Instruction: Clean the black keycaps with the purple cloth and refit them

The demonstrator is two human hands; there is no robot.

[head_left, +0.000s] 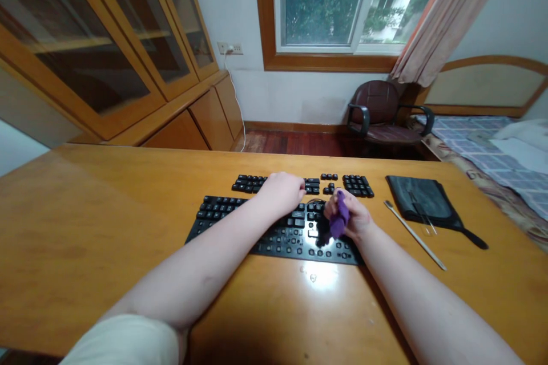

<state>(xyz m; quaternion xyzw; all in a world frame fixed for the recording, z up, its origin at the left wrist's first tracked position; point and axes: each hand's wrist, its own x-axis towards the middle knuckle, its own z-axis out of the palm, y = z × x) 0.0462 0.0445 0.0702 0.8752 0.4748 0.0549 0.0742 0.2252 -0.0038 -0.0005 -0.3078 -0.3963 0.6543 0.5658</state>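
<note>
A black keyboard lies on the wooden desk with part of its keycaps off, so bare key posts show at its front and right. Behind it, loose black keycaps stand in rows and blocks. Over the middle of those rows is my left hand, its fingers curled down and pressed together; whatever they hold is hidden. My right hand is closed around a purple cloth, just above the right part of the keyboard.
To the right lie a long-handled brush, a black pouch and a thin wire tool on the pouch. Small water drops dot the desk before the keyboard. Beyond are a chair, a bed and a glass-fronted cabinet.
</note>
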